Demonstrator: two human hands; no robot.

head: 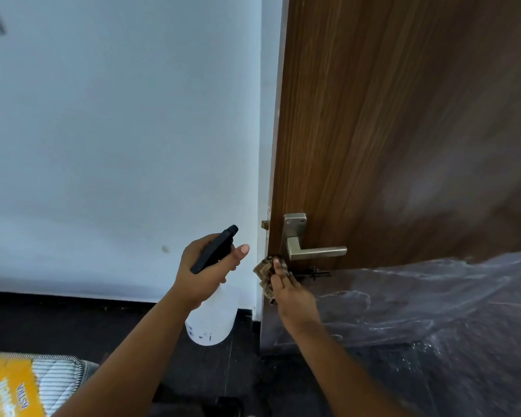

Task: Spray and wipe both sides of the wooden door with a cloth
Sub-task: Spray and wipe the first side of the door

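Wooden door (388,115): dark brown, standing ajar at right, its free edge turned toward the viewer beside a pale wall (118,130); the lower half carries a clear plastic film (433,302), wrinkled, apparently a protective wrap. Lever handle (310,245): brushed metal, on the near face close to the edge, a key (313,272) in the lock just below it. Cloth (266,273): brownish, bunched, pressed to the door edge just under the handle by the right hand (292,293), whose fingers curl round it; placed so, most likely, to wipe the edge and the area around the hardware. Spray bottle (212,314): white body, black trigger head, hanging upright in the left hand (206,266), which clasps the neck with one finger stretched forward; held off to the left, probably in reserve between sprays. Near left corner: a striped mattress (60,377) under an orange packet (9,389). Floor (57,323): dark.
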